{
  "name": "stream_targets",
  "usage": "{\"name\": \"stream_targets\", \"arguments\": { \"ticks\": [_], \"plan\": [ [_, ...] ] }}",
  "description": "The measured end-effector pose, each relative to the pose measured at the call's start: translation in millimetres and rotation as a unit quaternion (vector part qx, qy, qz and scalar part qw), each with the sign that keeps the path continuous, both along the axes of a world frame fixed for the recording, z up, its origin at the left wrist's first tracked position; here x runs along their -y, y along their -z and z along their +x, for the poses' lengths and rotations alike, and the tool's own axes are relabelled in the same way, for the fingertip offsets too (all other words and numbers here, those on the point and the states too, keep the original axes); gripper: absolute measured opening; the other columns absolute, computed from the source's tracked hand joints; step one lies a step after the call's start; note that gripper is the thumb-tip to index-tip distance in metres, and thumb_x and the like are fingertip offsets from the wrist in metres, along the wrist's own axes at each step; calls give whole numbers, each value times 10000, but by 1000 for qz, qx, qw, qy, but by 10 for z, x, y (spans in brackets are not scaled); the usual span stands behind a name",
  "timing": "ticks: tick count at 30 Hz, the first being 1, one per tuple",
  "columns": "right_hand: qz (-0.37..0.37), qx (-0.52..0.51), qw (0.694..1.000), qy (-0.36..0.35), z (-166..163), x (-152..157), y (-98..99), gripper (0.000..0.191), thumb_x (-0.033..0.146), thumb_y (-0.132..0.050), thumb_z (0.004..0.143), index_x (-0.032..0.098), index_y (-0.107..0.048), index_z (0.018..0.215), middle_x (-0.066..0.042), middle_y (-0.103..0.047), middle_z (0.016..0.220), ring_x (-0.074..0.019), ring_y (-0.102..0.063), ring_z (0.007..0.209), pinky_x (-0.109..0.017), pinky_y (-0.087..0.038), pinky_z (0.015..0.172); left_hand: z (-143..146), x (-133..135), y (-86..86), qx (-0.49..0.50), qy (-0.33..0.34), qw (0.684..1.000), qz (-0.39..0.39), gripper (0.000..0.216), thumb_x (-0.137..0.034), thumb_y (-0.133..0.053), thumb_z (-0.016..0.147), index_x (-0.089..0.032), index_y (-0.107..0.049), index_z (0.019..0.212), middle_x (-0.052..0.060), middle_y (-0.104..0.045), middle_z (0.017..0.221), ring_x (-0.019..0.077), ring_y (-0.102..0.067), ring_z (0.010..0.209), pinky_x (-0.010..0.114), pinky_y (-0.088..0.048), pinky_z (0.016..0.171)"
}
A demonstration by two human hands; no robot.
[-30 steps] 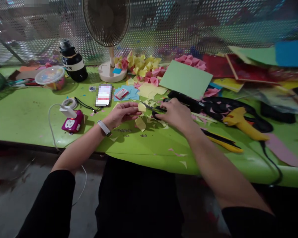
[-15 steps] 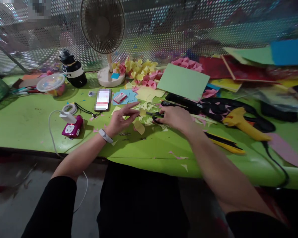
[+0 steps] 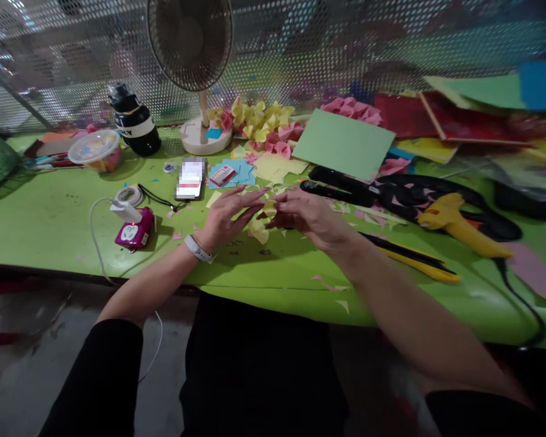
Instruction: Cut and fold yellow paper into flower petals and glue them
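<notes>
A small piece of yellow paper [image 3: 266, 210] is between my two hands, low over the table among pale paper cuttings. My left hand [image 3: 230, 213], with a light band at the wrist, pinches it from the left. From the right, my right hand [image 3: 312, 217] closes its fingertips on the paper's other edge. Another yellow paper piece [image 3: 257, 230] lies just below my fingers. The scissors are not clearly visible; a dark shape under my right hand may be part of them.
Behind my hands lie blue paper squares [image 3: 241, 172], yellow sheets [image 3: 275, 167] and folded paper flowers [image 3: 259, 121]. A black flat iron [image 3: 341, 183], a yellow glue gun [image 3: 466, 227] and a yellow-black cutter [image 3: 414, 260] are at right. A phone [image 3: 190, 179] and purple socket adapter [image 3: 135, 230] stand left.
My right hand has let go of the scissors and moved left to the yellow paper. Both hands are now closer together. The view has shifted slightly.
</notes>
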State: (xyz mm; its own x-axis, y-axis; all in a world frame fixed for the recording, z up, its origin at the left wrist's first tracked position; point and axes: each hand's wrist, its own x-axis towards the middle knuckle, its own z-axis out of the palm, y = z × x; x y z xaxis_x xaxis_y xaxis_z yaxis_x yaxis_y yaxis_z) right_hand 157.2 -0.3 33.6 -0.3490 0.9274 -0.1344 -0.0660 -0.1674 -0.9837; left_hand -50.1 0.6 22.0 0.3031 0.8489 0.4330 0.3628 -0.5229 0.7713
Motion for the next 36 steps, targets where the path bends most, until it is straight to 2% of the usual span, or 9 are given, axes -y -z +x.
{"name": "stream_targets", "arguments": {
  "ticks": [5, 11, 14, 17, 20, 24, 28, 32, 36],
  "plan": [
    [4, -7, 998, 55, -49, 30, 70, 191, 305, -787, 754, 207, -679, 876, -39, -735, 868, -156, -718, 719, -348, -604, 773, 28, 24, 3, -7, 0, 1000, 19, 193, -298, -642, 934, -240, -702, 1109, 72, -732, 1210, 210, -656, 1185, 466, -382, 1195],
    [73, 23, 991, 111, 32, -71, 124, 144, 296, -736, 767, 233, -664, 875, -29, -724, 882, -179, -716, 790, -367, -608, 800, -44, -25, -38, -72, 12, 997, 15, 388, -342, -675, 900, -201, -647, 1260, 123, -674, 1269, 238, -629, 1171, 405, -469, 1071],
    [83, 39, 989, 113, 77, -120, 120, 130, 319, -695, 765, 224, -627, 823, -42, -697, 834, -203, -713, 767, -394, -609, 754, -86, -88, -31, -156, -15, 988, -6, 382, -429, -803, 767, -177, -726, 1042, 127, -682, 1126, 269, -638, 1048, 403, -498, 973],
    [81, 46, 990, 104, 77, -131, 115, 130, 325, -669, 745, 224, -603, 792, -33, -654, 761, -199, -692, 706, -397, -599, 699, -83, -126, 8, -189, 37, 980, -43, 234, -370, -825, 741, -179, -720, 826, 95, -674, 961, 220, -629, 868, 356, -510, 849],
    [93, 48, 990, 93, 45, -101, 99, 122, 315, -666, 725, 225, -615, 790, -23, -645, 770, -167, -644, 640, -376, -580, 658, -52, -119, 45, -131, 51, 988, -63, 152, -307, -720, 850, -183, -676, 776, 70, -659, 843, 174, -611, 773, 315, -498, 761],
    [171, 96, 978, 67, 1, 18, 27, 67, 282, -657, 747, 225, -633, 771, -28, -647, 776, -150, -591, 642, -322, -525, 594, -26, -88, 90, 20, 10, 990, -137, 194, -362, -669, 902, -181, -603, 922, 65, -682, 887, 147, -666, 732, 281, -514, 664],
    [224, 170, 959, 36, -45, 157, -13, 29, 256, -642, 768, 228, -636, 774, -23, -639, 730, -132, -524, 579, -289, -452, 518, -8, -60, 114, 64, 4, 985, -163, 289, -369, -679, 906, -182, -564, 1094, 56, -709, 879, 159, -709, 781, 286, -567, 701],
    [212, 162, 964, 9, -83, 193, 35, 91, 297, -628, 829, 221, -631, 880, -43, -682, 804, -155, -605, 631, -315, -512, 562, 50, -3, 80, 100, 32, 974, -199, 481, -303, -673, 913, -179, -512, 1349, 37, -720, 848, 154, -714, 779, 299, -609, 758],
    [204, 174, 963, 35, -81, 154, 46, 312, 310, -634, 847, 191, -588, 1133, -55, -700, 844, -176, -643, 677, -329, -537, 602, 98, 28, 70, 168, 76, 952, -243, 297, -247, -652, 911, -132, -621, 1183, 90, -734, 1039, 152, -724, 889, 285, -624, 809]
  ]
}}
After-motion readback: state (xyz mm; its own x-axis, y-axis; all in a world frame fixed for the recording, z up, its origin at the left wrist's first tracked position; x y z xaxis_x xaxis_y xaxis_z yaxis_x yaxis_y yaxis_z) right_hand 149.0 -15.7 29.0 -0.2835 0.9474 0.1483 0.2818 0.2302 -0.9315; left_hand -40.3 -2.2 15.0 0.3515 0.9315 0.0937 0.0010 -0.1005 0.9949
